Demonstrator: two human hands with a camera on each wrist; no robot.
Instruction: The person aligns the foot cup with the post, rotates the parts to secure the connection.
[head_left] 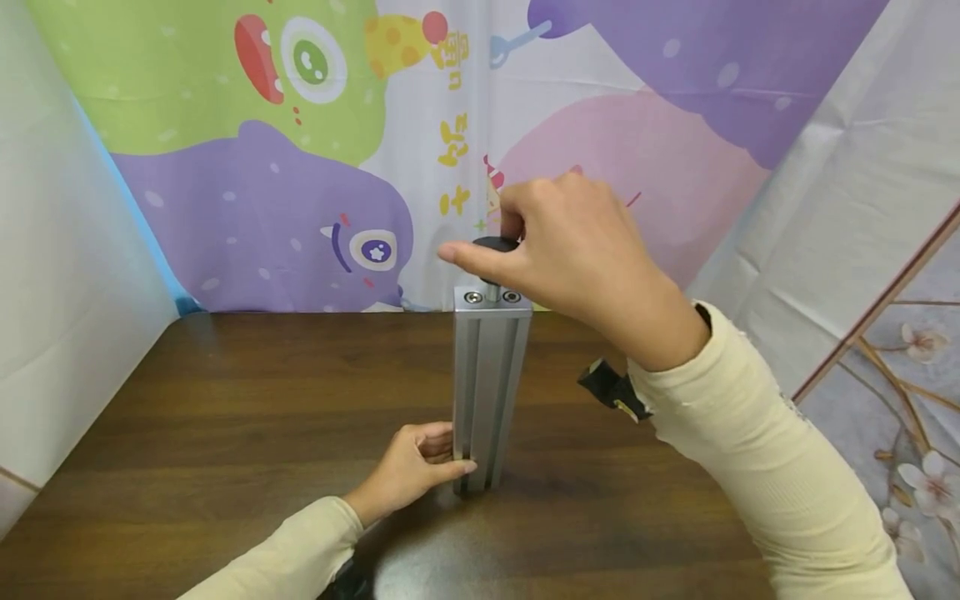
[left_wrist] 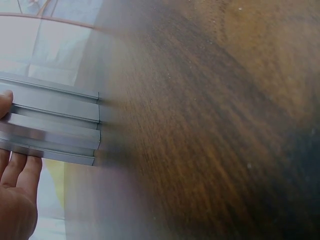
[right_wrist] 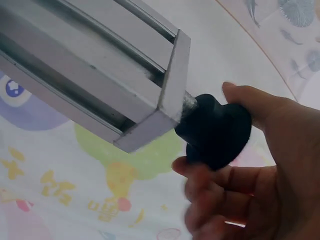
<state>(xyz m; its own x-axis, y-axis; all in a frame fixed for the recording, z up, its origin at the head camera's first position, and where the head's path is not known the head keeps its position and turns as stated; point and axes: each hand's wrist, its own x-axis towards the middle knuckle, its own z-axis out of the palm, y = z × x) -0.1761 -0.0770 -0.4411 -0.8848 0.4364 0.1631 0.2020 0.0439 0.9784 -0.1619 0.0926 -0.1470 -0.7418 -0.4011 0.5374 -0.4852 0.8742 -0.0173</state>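
Observation:
A silver aluminium profile (head_left: pixel 487 383) with long grooves stands upright on the wooden table. Near its bottom, my left hand (head_left: pixel 416 462) holds it, thumb on one face and fingers against another; the left wrist view shows the profile's lower end (left_wrist: pixel 75 122) too. An end plate with two screws caps the top. From the plate rises a short metal stud carrying a black levelling foot (right_wrist: pixel 217 127). My right hand (head_left: pixel 577 250) has its thumb and curled fingers around that foot. In the head view the hand hides part of the foot.
The dark wooden table (head_left: pixel 300 400) runs back to a printed cartoon curtain (head_left: pixel 270 225). White cloth walls stand on both sides. A black wrist camera (head_left: pixel 611 387) hangs below my right sleeve, to the right of the profile.

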